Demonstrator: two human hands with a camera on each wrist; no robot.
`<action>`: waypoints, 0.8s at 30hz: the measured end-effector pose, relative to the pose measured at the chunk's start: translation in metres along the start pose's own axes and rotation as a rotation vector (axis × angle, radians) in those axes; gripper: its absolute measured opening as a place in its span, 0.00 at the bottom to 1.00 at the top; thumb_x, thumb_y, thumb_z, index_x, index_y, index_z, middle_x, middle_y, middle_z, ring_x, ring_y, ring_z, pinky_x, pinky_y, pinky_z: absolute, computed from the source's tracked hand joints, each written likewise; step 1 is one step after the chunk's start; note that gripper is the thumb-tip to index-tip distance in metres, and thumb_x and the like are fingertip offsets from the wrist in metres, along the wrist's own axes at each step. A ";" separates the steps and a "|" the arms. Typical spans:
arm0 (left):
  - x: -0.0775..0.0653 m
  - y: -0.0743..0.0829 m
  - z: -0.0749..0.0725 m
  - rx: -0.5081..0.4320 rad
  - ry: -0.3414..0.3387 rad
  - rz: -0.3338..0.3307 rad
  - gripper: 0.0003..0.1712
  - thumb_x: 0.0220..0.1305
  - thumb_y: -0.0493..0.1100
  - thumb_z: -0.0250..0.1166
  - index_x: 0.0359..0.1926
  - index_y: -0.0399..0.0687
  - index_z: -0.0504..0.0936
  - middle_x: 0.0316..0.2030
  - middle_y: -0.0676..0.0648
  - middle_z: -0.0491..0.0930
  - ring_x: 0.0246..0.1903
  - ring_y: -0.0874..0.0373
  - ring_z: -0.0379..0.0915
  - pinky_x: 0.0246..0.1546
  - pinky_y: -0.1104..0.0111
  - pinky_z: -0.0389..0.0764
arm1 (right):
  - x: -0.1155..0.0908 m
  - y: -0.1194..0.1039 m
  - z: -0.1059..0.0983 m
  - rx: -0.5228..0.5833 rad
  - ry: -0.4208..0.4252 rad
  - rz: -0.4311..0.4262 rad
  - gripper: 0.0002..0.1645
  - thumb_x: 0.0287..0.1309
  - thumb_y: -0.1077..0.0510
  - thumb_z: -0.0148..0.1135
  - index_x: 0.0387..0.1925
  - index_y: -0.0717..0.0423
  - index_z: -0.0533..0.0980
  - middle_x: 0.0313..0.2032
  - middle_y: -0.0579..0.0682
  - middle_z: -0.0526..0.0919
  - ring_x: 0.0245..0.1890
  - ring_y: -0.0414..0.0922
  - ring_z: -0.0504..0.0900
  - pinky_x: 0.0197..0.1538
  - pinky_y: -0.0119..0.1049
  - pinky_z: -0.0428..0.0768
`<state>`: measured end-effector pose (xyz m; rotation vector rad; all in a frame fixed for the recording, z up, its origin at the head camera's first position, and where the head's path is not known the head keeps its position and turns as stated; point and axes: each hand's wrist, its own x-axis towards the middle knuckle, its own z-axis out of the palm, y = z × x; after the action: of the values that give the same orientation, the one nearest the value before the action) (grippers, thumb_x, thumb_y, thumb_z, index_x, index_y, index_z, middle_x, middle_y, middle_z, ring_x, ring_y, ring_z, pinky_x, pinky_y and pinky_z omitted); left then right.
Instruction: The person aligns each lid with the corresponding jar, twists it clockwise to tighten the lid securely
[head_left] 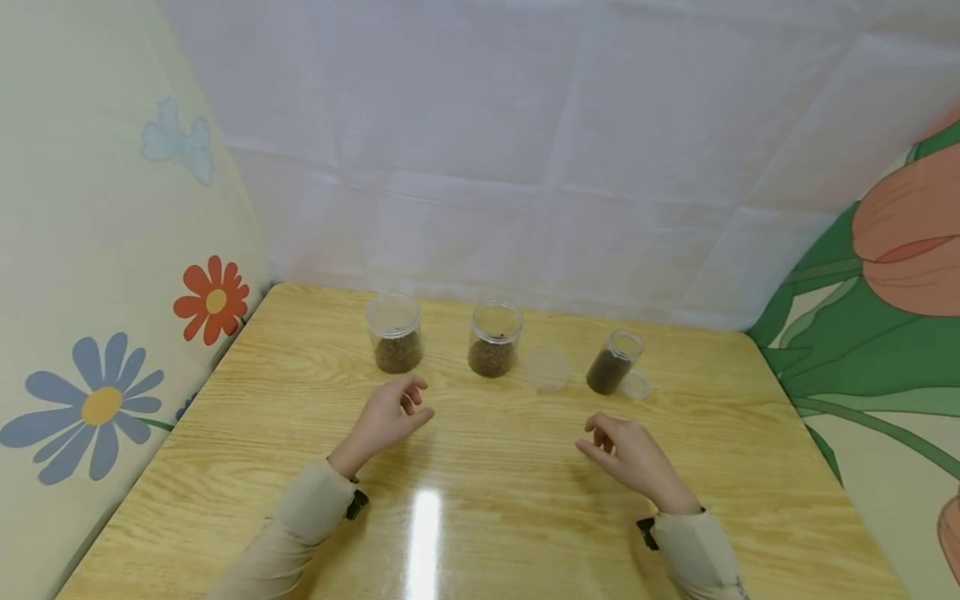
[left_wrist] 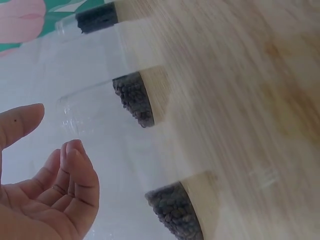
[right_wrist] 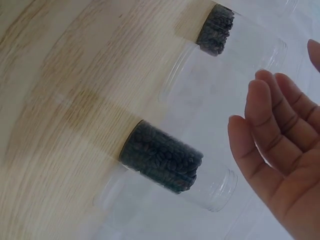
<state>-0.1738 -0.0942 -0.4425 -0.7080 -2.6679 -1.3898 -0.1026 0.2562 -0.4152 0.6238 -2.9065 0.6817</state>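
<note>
- Reaching hastily, your left grip (head_left: 384, 415), loosely curved and empty, could bump the leftmost jar (head_left: 398, 352), left of the frame's centre.
- Your right grip (head_left: 632, 454), likewise loose and empty, could tip the uncapped narrow jar (head_left: 608, 372), right of centre, spilling beans (right_wrist: 160, 159).

Counting two wide clear jars (head_left: 395, 335) (head_left: 495, 340) and one narrow clear jar (head_left: 613, 365), three jars altogether; two loose clear lids (head_left: 547, 370) (head_left: 637, 385); two hands (head_left: 385, 414) (head_left: 633, 457); two beige sleeves (head_left: 303, 508) (head_left: 697, 546); one wood-grain bench (head_left: 495, 500); one printed red flower (head_left: 214, 300); one printed butterfly (head_left: 177, 140)
</note>
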 end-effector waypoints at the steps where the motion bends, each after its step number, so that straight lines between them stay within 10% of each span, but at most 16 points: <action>1: 0.002 0.000 0.001 -0.002 -0.003 -0.002 0.19 0.50 0.34 0.68 0.44 0.32 0.74 0.27 0.45 0.74 0.23 0.61 0.70 0.24 0.70 0.74 | 0.000 0.000 0.000 0.001 -0.001 0.000 0.12 0.55 0.54 0.62 0.34 0.60 0.75 0.21 0.38 0.72 0.20 0.30 0.69 0.23 0.27 0.71; 24: 0.056 -0.001 0.027 -0.041 -0.067 -0.100 0.28 0.51 0.38 0.67 0.52 0.32 0.70 0.33 0.40 0.74 0.23 0.58 0.69 0.23 0.68 0.73 | -0.001 -0.002 -0.004 0.004 -0.006 0.004 0.13 0.55 0.55 0.63 0.37 0.62 0.76 0.22 0.39 0.73 0.21 0.30 0.70 0.23 0.27 0.71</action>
<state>-0.2201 -0.0522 -0.4453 -0.6435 -2.7696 -1.4742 -0.1009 0.2565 -0.4113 0.6221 -2.9136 0.6881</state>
